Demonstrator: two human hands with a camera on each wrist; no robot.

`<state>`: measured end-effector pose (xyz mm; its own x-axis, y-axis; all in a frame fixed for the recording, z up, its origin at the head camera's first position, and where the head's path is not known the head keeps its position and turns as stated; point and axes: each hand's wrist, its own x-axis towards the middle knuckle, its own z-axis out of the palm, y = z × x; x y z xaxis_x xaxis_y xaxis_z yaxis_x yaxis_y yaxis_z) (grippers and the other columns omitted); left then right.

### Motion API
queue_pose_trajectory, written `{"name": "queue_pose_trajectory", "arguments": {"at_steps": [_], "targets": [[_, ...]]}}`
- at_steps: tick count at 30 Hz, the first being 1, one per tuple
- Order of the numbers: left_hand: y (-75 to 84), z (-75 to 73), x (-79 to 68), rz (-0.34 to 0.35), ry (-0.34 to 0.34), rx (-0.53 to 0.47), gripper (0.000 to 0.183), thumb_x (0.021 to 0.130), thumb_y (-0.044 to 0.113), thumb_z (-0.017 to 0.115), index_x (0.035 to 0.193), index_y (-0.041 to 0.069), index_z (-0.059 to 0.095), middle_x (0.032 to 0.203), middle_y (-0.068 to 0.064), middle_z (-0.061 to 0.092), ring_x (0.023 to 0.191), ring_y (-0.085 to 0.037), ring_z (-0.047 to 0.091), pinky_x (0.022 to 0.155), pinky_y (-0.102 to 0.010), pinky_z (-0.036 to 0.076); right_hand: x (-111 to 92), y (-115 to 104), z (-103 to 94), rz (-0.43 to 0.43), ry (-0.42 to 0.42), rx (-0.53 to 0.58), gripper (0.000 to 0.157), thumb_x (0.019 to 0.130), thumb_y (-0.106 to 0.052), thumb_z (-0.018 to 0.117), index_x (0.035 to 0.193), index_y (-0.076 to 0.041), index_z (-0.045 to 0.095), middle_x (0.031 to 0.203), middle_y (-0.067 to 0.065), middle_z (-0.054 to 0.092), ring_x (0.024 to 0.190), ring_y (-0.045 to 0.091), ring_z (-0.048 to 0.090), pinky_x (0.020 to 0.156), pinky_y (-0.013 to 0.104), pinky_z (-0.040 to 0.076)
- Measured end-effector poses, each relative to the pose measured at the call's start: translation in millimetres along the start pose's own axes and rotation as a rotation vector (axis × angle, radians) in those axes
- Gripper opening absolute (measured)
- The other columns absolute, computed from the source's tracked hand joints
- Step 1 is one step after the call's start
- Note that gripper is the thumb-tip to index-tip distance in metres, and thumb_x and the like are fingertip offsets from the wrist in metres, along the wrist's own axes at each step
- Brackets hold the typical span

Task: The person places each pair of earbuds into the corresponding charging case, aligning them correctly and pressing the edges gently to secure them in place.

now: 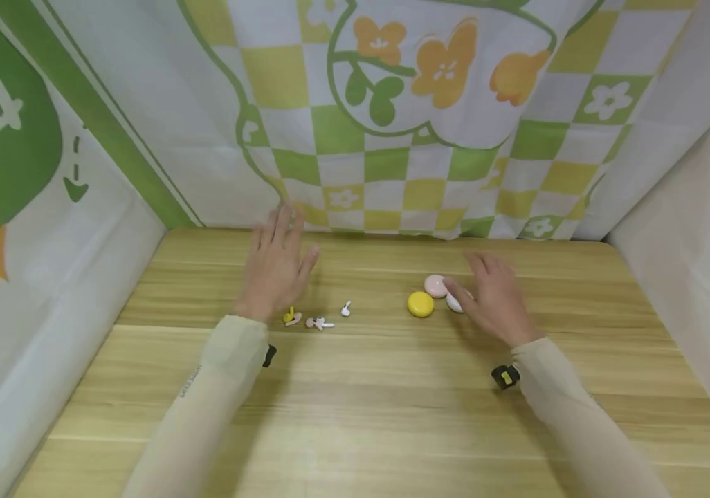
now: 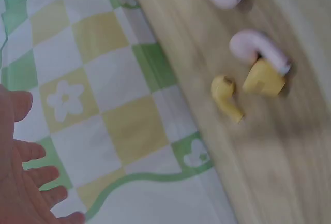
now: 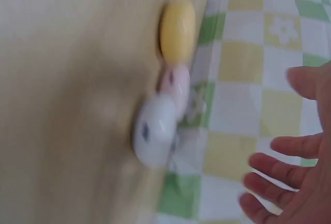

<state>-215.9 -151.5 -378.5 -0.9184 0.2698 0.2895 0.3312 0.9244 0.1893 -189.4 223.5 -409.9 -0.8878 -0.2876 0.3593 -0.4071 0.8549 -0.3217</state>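
Observation:
My left hand (image 1: 275,268) is raised over the table's left part with its fingers spread, holding nothing. Just below it lie yellow earbuds (image 2: 225,97) and pink earbuds (image 2: 258,47), close together on the wood. A white earbud (image 1: 346,309) lies apart to their right. My right hand (image 1: 497,297) hovers with relaxed fingers beside three rounded earbud cases. The yellow case (image 1: 420,304) sits leftmost, the pink case (image 1: 435,286) behind it, and the white case (image 3: 154,131) is partly hidden by my right thumb in the head view. Neither hand grips anything.
The wood-grain table (image 1: 342,415) stretches in front of me. A checked green, yellow and white cloth (image 1: 386,166) hangs along its back edge. White sheets stand at the left (image 1: 112,228) and right. A dark wrist camera (image 1: 505,377) sits at my right cuff.

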Motion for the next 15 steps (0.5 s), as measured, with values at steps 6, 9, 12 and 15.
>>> {"name": "queue_pose_trajectory", "arguments": {"at_steps": [6, 9, 12, 15], "targets": [[10.3, 15.1, -9.6, 0.052, -0.063, -0.033, 0.065, 0.109, 0.04, 0.042, 0.156, -0.003, 0.028, 0.157, -0.025, 0.034, 0.145, -0.043, 0.031, 0.118, -0.057, 0.026, -11.8, -16.7, 21.2, 0.078, -0.072, 0.104, 0.052, 0.088, -0.032, 0.08, 0.119, 0.007, 0.067, 0.101, 0.02, 0.068, 0.094, 0.037, 0.061, 0.082, 0.051, 0.049], [16.4, 21.7, -14.2, 0.054, -0.12, -0.024, 0.064, 0.109, 0.042, 0.041, 0.155, -0.002, 0.032, 0.152, -0.025, 0.041, 0.14, -0.043, 0.039, 0.114, -0.057, 0.032, -10.6, -24.0, 28.2, 0.131, -0.118, 0.124, 0.049, 0.084, -0.032, 0.084, 0.113, 0.005, 0.07, 0.092, 0.014, 0.068, 0.085, 0.03, 0.06, 0.077, 0.045, 0.049], [23.1, 28.2, -18.2, 0.056, -0.162, -0.021, 0.064, 0.109, 0.044, 0.042, 0.153, -0.001, 0.037, 0.148, -0.024, 0.047, 0.136, -0.042, 0.043, 0.112, -0.057, 0.036, -7.7, -29.3, 35.1, 0.18, -0.162, 0.118, 0.052, 0.08, -0.035, 0.087, 0.11, 0.004, 0.072, 0.088, 0.011, 0.067, 0.083, 0.028, 0.058, 0.078, 0.043, 0.047], [30.2, 34.0, -22.1, 0.07, -0.178, -0.035, 0.063, 0.108, 0.045, 0.042, 0.151, -0.001, 0.04, 0.144, -0.024, 0.051, 0.133, -0.042, 0.047, 0.109, -0.056, 0.039, -5.2, -32.1, 41.0, 0.211, -0.191, 0.096, 0.05, 0.077, -0.037, 0.089, 0.103, 0.002, 0.072, 0.084, 0.007, 0.064, 0.084, 0.028, 0.057, 0.08, 0.043, 0.044]]}}
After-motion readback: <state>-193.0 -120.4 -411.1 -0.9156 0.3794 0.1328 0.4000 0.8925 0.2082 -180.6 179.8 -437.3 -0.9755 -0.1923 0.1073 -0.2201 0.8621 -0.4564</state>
